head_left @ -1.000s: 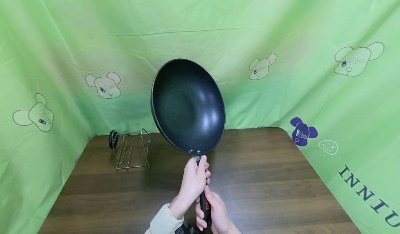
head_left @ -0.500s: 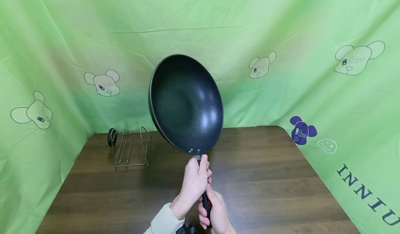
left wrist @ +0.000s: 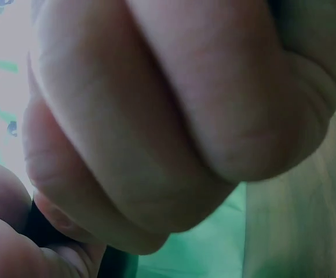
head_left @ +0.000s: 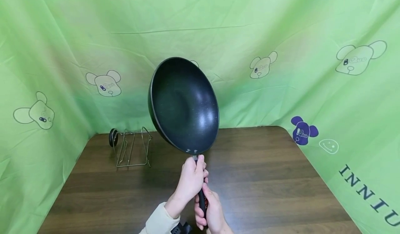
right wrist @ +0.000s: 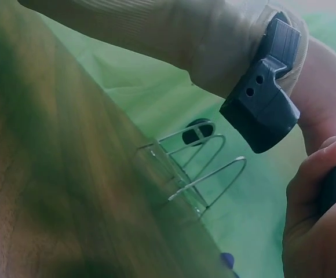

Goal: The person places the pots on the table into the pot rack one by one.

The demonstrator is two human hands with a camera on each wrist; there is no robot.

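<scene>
Green cloth point(head_left: 200, 25) printed with cartoon bears hangs behind and beside a dark wood table point(head_left: 265, 178). Above the middle of that table a black wok point(head_left: 183, 103) is held up on edge, clear of the wood, its hollow facing the camera and its rim tilted a little to the left. At the back left corner stands a wire rack point(head_left: 132, 148) with a small black knob point(head_left: 113, 138) just beside it, well apart from the wok. Moving a pan this wide on so short a lever probably goes best with both grips kept firm and close, the wrists turning together so the bowl does not swing. Left hand point(head_left: 191, 180) is clenched round the handle point(head_left: 201, 201) near where it meets the bowl; right hand point(head_left: 210, 215) is wrapped round the same handle just below, touching the left.
</scene>
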